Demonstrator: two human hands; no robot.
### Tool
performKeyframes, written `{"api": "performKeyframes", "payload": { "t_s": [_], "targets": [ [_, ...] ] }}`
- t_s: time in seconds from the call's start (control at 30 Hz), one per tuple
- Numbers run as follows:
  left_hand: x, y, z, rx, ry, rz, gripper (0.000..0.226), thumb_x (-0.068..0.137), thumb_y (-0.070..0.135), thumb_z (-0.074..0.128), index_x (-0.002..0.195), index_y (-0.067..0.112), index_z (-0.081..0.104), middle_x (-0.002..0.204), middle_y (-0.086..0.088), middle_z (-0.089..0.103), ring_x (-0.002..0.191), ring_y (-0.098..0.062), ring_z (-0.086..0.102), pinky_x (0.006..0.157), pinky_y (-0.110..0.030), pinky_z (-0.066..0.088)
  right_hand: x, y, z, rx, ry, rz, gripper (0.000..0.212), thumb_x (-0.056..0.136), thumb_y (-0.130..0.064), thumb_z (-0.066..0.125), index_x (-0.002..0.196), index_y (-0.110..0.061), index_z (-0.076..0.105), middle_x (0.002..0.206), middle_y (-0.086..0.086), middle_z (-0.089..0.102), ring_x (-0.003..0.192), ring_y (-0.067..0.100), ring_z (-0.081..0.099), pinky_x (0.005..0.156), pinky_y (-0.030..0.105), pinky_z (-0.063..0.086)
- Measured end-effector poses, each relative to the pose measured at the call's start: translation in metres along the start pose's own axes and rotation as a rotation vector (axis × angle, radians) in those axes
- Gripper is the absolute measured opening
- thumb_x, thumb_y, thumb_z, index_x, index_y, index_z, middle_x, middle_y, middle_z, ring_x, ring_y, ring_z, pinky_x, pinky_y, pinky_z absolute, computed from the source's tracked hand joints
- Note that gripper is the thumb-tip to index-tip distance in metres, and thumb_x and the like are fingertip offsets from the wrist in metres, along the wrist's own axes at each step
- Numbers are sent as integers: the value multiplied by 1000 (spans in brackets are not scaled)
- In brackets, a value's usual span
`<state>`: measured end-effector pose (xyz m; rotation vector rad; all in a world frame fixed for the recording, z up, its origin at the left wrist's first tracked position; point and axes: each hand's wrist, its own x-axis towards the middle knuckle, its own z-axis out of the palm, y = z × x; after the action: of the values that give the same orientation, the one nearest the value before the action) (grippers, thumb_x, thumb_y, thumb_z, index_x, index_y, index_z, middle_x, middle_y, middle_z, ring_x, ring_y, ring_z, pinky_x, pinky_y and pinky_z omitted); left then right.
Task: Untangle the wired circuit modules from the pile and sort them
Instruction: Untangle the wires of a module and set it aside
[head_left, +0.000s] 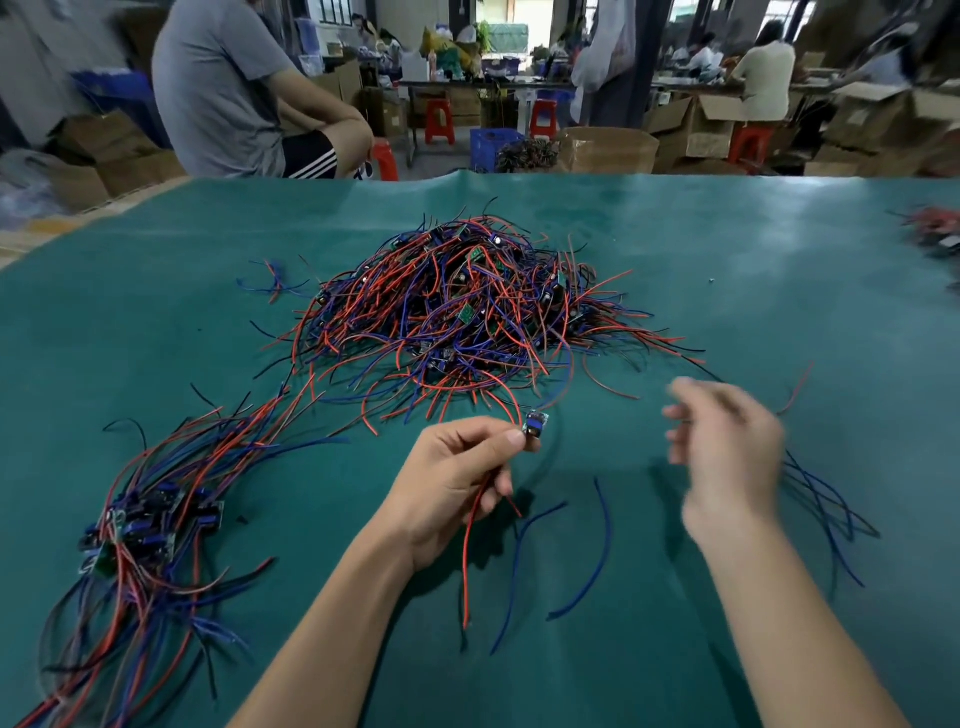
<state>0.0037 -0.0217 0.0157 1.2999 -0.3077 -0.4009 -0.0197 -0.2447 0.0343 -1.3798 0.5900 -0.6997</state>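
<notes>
The left hand (457, 473) has its thumb and forefinger pinched on a small circuit module (535, 427), held up just above the green table cover (156, 338). The other fingers curl round the module's red wire (470, 551), which runs down through the palm and hangs toward the near edge. Blue wires (597, 551) trail on the cover just beside it, between the two forearms.

The right hand (727, 457) is blurred, lifted over the cover to the right of the module and apart from it. Its fingers look loosely bent and seem to hold nothing, though the blur makes it hard to be sure. A few dark blue strands (826, 514) lie on the cover just past its wrist.

Beyond both hands, in the middle of the table, sits the big pile (467, 312) of red, blue and black wires, with little green boards poking out here and there. A red wire from the held module arcs back toward the pile's near edge, so it may be caught there.

At the near left lies a sorted bundle (145, 525), boards stacked together and wires fanned both ways, some reaching the table's near edge. A small stray tangle (275, 280) lies left of the pile, and another heap (935, 234) shows at the far right edge.

Behind the table a person in a grey shirt (218, 88) sits on a red stool (384, 161), with cardboard boxes (696, 124) and other workers further back.
</notes>
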Motion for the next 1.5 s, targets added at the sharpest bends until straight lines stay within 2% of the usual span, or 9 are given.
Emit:
{"api": "performKeyframes", "payload": {
  "t_s": [0.1, 0.17, 0.37, 0.47, 0.8, 1.03, 1.27, 1.4, 1.5],
  "targets": [
    [-1, -2, 2, 23, 17, 19, 17, 80, 31, 78, 85, 15, 76, 53, -3, 55, 40, -8, 41, 41, -18, 27, -41, 6, 28, -175, -605, -73, 29, 85, -46, 74, 79, -18, 76, 68, 2, 71, 58, 10, 57, 44, 24, 38],
    [-2, -3, 1, 51, 6, 25, 10, 84, 28, 73, 81, 18, 74, 55, -3, 57, 41, -9, 44, 42, -22, 24, -53, 12, 36, -190, -709, -176, 31, 79, -52, 74, 83, -21, 76, 70, 4, 67, 63, 10, 54, 51, 24, 40],
    [-2, 0, 1, 142, -69, -15, 15, 87, 30, 65, 87, 21, 76, 52, -2, 57, 36, -9, 43, 38, -20, 21, -45, 9, 29, -111, -569, -244, 4, 85, -26, 80, 81, -27, 78, 68, -10, 69, 59, 3, 54, 59, 19, 43],
    [-3, 2, 1, 157, -139, -30, 16, 92, 26, 62, 88, 18, 76, 52, -2, 58, 35, -9, 45, 36, -18, 22, -36, 4, 26, -71, -387, -254, 17, 88, -16, 79, 75, -26, 77, 64, -13, 65, 55, 3, 49, 55, 17, 42],
    [-4, 1, 2, 141, -120, -33, 25, 98, 5, 54, 82, 14, 72, 65, -6, 66, 47, -11, 55, 41, -16, 34, 11, -52, -52, 331, 158, -48, 17, 97, -21, 62, 80, -21, 57, 72, -2, 54, 48, 3, 49, 46, 18, 33],
    [-1, -2, 3, 106, -63, -9, 14, 92, 10, 60, 86, 12, 72, 71, -8, 68, 54, -14, 59, 45, -18, 36, -42, -98, -24, 115, -137, -37, 27, 95, -17, 63, 68, -20, 63, 51, -9, 57, 39, 3, 46, 39, 18, 33],
    [3, -11, -1, 98, 70, -84, 28, 94, 0, 58, 97, 21, 76, 86, -6, 76, 68, -12, 67, 54, -21, 50, -167, -106, 111, 115, -949, 62, 23, 92, -22, 73, 74, -8, 70, 62, 7, 67, 46, 12, 55, 42, 21, 44],
    [8, -7, -2, 41, -42, -66, 12, 93, -1, 59, 101, 6, 67, 71, -5, 71, 55, -12, 64, 53, -19, 49, -173, -87, 167, -543, -1136, -299, 49, 88, -56, 69, 80, -8, 73, 79, 9, 75, 78, 26, 72, 75, 40, 61],
    [2, -8, 2, 110, -17, 33, 16, 81, 7, 56, 85, 9, 71, 73, -7, 68, 62, -16, 60, 60, -27, 46, -125, -74, 184, -893, -1012, -548, 25, 84, -43, 71, 71, -22, 71, 85, 6, 75, 89, 30, 69, 84, 36, 58]
  ]
}}
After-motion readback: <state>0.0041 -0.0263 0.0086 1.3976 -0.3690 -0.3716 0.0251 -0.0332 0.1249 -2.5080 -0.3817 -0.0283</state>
